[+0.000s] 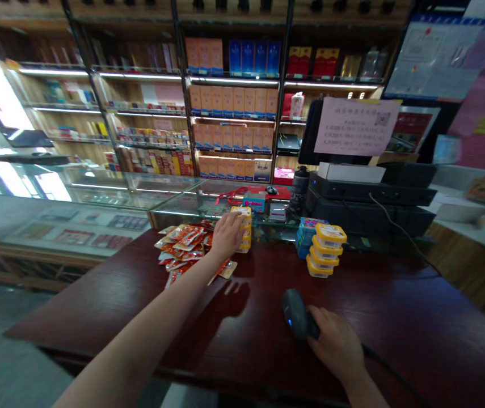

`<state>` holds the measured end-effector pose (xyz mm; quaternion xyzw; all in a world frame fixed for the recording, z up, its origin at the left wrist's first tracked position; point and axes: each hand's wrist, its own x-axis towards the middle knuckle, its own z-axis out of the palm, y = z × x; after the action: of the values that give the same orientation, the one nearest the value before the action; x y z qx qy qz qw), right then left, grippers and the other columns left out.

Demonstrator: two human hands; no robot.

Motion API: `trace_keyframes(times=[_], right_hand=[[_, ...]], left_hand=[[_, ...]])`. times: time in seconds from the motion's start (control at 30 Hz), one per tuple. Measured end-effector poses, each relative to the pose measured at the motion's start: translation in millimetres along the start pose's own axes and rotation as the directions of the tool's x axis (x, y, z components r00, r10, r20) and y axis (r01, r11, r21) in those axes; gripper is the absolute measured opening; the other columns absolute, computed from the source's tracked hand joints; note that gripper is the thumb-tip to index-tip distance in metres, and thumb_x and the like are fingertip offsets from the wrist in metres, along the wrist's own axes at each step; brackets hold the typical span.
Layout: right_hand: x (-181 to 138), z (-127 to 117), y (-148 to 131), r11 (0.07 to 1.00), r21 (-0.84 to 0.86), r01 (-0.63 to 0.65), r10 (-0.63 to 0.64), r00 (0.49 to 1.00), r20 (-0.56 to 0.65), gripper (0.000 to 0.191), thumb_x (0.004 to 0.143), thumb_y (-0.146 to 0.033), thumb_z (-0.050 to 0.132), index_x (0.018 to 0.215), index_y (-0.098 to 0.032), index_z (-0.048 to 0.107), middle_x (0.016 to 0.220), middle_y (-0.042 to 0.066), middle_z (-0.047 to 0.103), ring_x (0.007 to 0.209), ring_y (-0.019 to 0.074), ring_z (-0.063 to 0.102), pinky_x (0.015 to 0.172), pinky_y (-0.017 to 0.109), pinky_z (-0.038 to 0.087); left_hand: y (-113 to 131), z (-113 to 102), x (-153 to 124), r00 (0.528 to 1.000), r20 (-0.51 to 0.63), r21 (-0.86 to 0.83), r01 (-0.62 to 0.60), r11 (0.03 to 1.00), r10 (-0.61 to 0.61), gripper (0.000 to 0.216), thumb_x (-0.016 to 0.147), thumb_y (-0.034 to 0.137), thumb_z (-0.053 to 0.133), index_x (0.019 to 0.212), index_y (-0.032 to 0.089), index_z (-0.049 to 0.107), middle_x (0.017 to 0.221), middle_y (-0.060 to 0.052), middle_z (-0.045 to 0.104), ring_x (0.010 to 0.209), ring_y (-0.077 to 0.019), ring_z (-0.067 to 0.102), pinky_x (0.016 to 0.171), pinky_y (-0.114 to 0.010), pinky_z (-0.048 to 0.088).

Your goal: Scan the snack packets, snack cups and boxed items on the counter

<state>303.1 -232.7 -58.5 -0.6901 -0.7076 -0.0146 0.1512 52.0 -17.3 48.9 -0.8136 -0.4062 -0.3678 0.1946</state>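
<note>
My left hand (227, 234) reaches over the table to a stack of yellow tubs (246, 228) and curls its fingers on the top of it. Part of that stack is hidden behind the hand. Beside my left wrist lies a loose heap of orange and white snack packets (186, 245). My right hand (339, 343) is closed around the handle of a black barcode scanner (295, 315), which has a blue light and a cable. Farther right stands another stack of yellow tubs (325, 250), slightly uneven, touching or close to a blue patterned box (308, 233).
A glass display counter (174, 195) borders the dark wooden table (263, 340) at the back. Behind the table stand a dark bottle (299, 190), a small teal and pink box (254, 201) and a monitor with a pink paper sign (355, 126). Shelves of boxed goods (233, 102) line the wall.
</note>
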Motion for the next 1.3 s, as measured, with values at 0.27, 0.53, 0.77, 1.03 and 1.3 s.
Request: trace_keyframes(times=[0.27,0.53,0.77,1.03,1.3], right_hand=[[-2.1,4.8,-0.2,1.000,0.025,0.006,-0.005,1.000,-0.026,0.042,0.071,-0.011,0.054,0.111,-0.021,0.061,0.104,0.007,0.070,0.095,0.0241,0.064,0.083,0.034,0.045],[1.3,3.5,-3.9,0.999,-0.004,-0.037,0.037,0.999,0.007,0.045,0.069,-0.008,0.056,0.111,-0.023,0.061,0.106,0.007,0.069,0.097,0.0242,0.063,0.082,0.033,0.044],[-0.2,0.3,-5.5,1.000,-0.026,-0.017,0.017,1.000,-0.009,0.040,0.073,-0.011,0.055,0.111,-0.020,0.060,0.104,0.007,0.069,0.096,0.0241,0.063,0.081,0.033,0.044],[12.2,-16.6,-13.5,0.994,0.081,-0.074,0.071,0.997,0.036,0.035,0.074,-0.016,0.055,0.109,-0.020,0.062,0.103,0.008,0.071,0.091,0.0250,0.066,0.077,0.032,0.044],[27.9,-29.4,-39.1,0.828,0.551,-0.108,0.097,0.994,0.050,0.031,0.074,-0.034,0.064,0.102,-0.021,0.067,0.095,0.006,0.074,0.086,0.0244,0.069,0.072,0.031,0.050]], left_hand=[[-66.7,-7.6,16.0,0.989,0.146,-0.008,-0.004,1.000,0.005,0.037,0.084,0.015,0.050,0.119,0.022,0.059,0.126,-0.007,0.058,0.112,-0.0216,0.055,0.096,-0.039,0.045],[-67.6,-4.1,32.8,0.962,0.243,-0.040,-0.118,0.992,0.124,0.026,0.085,0.017,0.049,0.105,0.022,0.065,0.114,-0.007,0.065,0.099,-0.0189,0.062,0.088,-0.032,0.048],[-36.5,-21.7,12.9,0.990,0.096,-0.104,-0.094,0.990,0.104,0.023,0.088,0.019,0.047,0.104,0.020,0.064,0.110,-0.009,0.065,0.098,-0.0196,0.061,0.087,-0.032,0.048],[13.3,12.8,-76.6,0.981,0.174,-0.281,0.128,0.951,-0.080,0.016,0.086,0.017,0.050,0.094,0.019,0.064,0.098,-0.007,0.066,0.091,-0.0178,0.062,0.082,-0.030,0.050],[17.2,34.2,-101.6,0.966,0.159,-0.268,0.243,0.932,-0.206,0.010,0.085,0.019,0.052,0.090,0.020,0.061,0.092,-0.005,0.063,0.085,-0.0180,0.060,0.079,-0.031,0.050]])
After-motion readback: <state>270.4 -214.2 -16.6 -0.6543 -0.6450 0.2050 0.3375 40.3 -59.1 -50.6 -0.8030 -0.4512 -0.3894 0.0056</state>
